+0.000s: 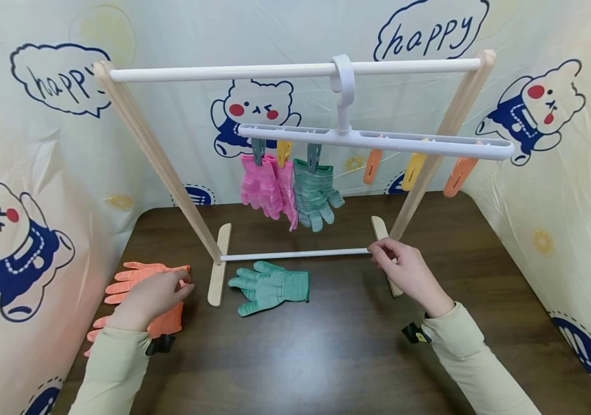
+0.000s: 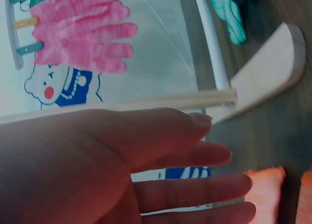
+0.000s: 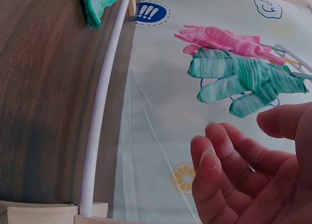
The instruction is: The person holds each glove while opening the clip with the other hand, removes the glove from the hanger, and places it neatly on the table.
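My left hand (image 1: 150, 297) is over the orange gloves (image 1: 172, 320) on the table's left side, its fingers loosely extended around nothing in the left wrist view. Near the right end of the rack's white lower bar (image 1: 295, 254) is my right hand (image 1: 404, 268); the right wrist view shows its fingers loosely bent and holding nothing. A green glove (image 1: 271, 288) lies flat between the hands. Pink gloves (image 1: 264, 184) and another green glove (image 1: 317, 193) hang by clothespins from a white hanger (image 1: 378, 140), which hooks over the rack's upper bar (image 1: 212, 72).
The rack's slanted wooden posts (image 1: 157, 155) stand on wooden feet (image 1: 217, 282) on the dark table (image 1: 285, 357). Orange clothespins (image 1: 372, 167) and a yellow clothespin (image 1: 413, 172) dangle from the hanger's right half with nothing in them. A printed curtain (image 1: 170, 127) surrounds the table.
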`<state>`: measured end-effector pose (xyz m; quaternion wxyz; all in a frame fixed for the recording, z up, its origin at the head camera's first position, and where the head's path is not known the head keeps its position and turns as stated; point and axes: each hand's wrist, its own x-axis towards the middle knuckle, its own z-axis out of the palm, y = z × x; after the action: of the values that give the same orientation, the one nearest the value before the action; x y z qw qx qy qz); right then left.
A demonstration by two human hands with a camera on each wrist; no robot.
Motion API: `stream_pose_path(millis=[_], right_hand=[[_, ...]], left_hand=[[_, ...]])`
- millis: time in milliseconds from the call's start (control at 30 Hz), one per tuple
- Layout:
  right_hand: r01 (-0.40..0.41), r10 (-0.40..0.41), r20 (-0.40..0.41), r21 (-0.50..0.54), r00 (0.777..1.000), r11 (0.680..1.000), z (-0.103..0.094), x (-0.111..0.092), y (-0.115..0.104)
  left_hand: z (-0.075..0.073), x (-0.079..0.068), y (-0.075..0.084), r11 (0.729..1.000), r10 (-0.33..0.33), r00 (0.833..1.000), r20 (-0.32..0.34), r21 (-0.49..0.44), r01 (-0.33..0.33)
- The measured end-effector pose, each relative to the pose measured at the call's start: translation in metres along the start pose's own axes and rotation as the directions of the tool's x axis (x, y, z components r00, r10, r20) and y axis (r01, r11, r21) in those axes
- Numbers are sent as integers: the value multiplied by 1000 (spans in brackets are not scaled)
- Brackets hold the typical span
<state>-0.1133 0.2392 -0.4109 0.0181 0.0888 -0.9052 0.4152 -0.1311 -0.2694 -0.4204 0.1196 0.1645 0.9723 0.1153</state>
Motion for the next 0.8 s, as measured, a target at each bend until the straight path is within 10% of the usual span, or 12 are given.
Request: stream_pose_path(millis=[500, 800], right_hand=[[23, -24, -13, -10, 1000, 1000, -1, 3, -4], [37, -37, -19, -11, 999, 999, -6, 6, -8]], left_hand=[[-10, 24, 40, 996, 67, 991, -115, -44, -72], [-11, 32, 57, 983, 176, 931, -320, 13, -181]])
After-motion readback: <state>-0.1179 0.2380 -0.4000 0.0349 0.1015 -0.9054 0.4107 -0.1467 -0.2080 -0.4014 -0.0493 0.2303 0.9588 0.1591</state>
